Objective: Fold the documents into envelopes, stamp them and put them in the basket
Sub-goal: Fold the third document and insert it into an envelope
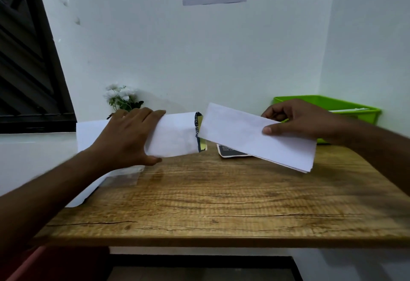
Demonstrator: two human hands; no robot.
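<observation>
- The envelope (175, 134) is held up over the back of the bench (221, 203) by the left hand (131, 134).
- The left fingers (153, 113) are laid close together over the envelope's top edge. The thumb is hooked under its lower edge, so a firm clamp is kept on the paper.
- The folded document (255, 136) is carried by the right hand (297, 121), tilted down toward the right, clear of the bench.
- A pinch is seen here: the right thumb (269, 130) is pressed flat on the front face, and the other fingers are curled behind the top edge.
- The document's left end is brought just beside the envelope's right end. Whether the two touch cannot be told.
- A dark and yellow printed strip (200, 132) is glimpsed at that meeting point. Whether it is inside or behind the envelope cannot be told.
- The green basket (366, 117) is found at the back right corner, behind the right hand, with white paper showing inside.
- A dark card (233, 152) is seen lying flat under the document.
- Loose white sheets (88, 134) are spread at the left, under the left forearm.
</observation>
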